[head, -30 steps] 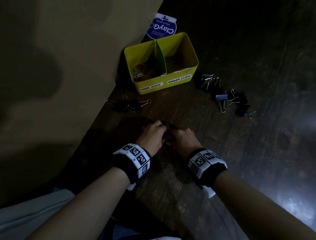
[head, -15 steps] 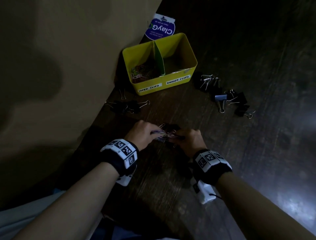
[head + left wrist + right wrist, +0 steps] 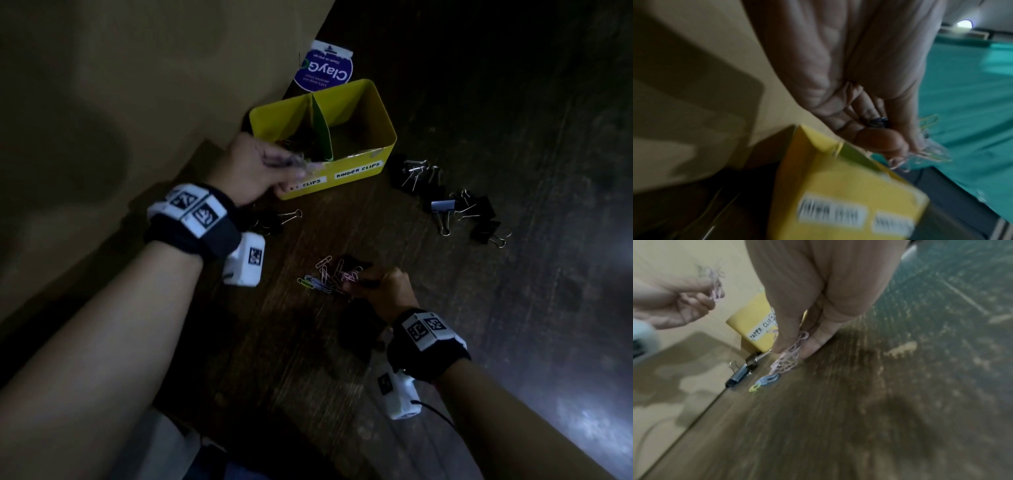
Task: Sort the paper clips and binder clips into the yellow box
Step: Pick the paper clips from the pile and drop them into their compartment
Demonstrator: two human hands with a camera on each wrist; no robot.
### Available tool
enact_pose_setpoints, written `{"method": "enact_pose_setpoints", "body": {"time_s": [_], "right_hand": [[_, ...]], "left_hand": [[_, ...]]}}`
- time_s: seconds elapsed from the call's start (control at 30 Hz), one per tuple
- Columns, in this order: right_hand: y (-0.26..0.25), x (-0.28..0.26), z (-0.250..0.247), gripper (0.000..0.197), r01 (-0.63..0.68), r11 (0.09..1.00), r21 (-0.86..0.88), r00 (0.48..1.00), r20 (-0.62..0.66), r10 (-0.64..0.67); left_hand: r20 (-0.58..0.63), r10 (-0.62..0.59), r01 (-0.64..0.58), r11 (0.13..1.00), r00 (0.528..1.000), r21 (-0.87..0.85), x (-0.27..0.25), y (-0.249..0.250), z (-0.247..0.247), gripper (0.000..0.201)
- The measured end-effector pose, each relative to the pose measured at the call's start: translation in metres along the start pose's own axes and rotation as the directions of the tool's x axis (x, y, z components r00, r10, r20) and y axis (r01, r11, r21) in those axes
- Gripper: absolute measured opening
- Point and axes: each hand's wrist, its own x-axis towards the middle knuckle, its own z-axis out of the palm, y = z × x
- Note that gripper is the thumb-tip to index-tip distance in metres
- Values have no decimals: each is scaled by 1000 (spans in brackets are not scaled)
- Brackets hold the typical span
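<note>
Small wire paper clips [image 3: 327, 279] in pink, blue and yellow-green, tangled in a loose heap on the dark wooden tabletop [image 3: 274, 359], near the front of the yellow box [image 3: 380, 113]. Right hand [image 3: 385, 291] down at the heap's right edge, fingers [image 3: 809, 344] and thumb pinched on a chain of pink clips that trails onto the wood. Left hand [image 3: 251, 169] raised at the box's left front corner, fingers [image 3: 881, 142] curled around a blurred bunch of clips [image 3: 929, 151] above the rim. Box split by a green divider [image 3: 322, 132] into two compartments, labelled on the front: left one holding a dim pile of paper clips, right one marked "BINDER CLIPS" and too dark to make out. Black binder clips [image 3: 455, 202] with silver handles scattered right of the box, well apart from the heap; a few more [image 3: 274, 221] just left of its front, beside the left wrist.
</note>
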Motion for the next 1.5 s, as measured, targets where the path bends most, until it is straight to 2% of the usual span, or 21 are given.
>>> {"method": "enact_pose_setpoints", "body": {"time_s": [0.07,0.13,0.23,0.33,0.5,0.57,0.63,0.73,0.8,0.9,0.97,1.1,1.2,1.27,1.4,1.5], "right_hand": [[-1,-2,-1,13,-15,999,36,1000,-2,15],[-3,-3,-1,12,-37,996,80,999,-5,38],[-9,-5,0,5,-60,980,191,998,-17,65],[-24,-5,-6,9,15,965,263,997,-83,7],[-71,10,-37,8,217,951,219,968,-172,-181],[-94,23,-52,6,252,941,226,958,-197,-209],[-119,37,-68,13,287,940,183,943,-226,-244],[-156,63,-83,21,309,951,-27,932,-193,-308],[-175,85,-84,25,295,942,-159,931,-176,-321],[-195,115,-73,30,291,867,-404,935,-74,-348],[-201,127,-63,35,300,817,-493,935,-18,-355],[-198,140,-45,45,290,764,-576,941,27,-337],[-189,149,-39,46,298,761,-576,945,62,-322],[-185,151,-39,39,290,775,-562,949,62,-310],[-187,137,-46,28,352,768,-535,929,102,-355],[-183,113,-48,25,493,732,-469,841,43,-539]], "left_hand": [[-98,-14,19,999,995,51,23,3,-8,18],[-172,-36,69,980,984,189,41,4,-14,18],[-121,-50,101,875,991,474,53,8,-12,15],[-58,-56,80,777,997,625,55,11,-4,21],[-31,-101,101,821,994,562,52,10,-2,23],[-48,-63,79,849,997,523,47,7,-3,21],[-112,-10,63,878,994,474,40,4,-3,20],[-221,57,40,911,974,410,25,-1,-2,22],[-322,122,13,923,939,386,12,-5,2,21],[-455,199,-48,945,868,322,-8,-15,11,19],[-463,250,-115,947,850,300,-20,-28,19,16],[-348,314,-201,925,883,323,-43,-50,41,10],[-151,190,-141,947,970,288,-52,-59,54,13],[-12,129,-117,928,992,353,-53,-63,61,17],[214,30,-144,831,976,538,-54,-63,82,41],[346,85,-297,725,934,622,-61,-63,101,53]]}}
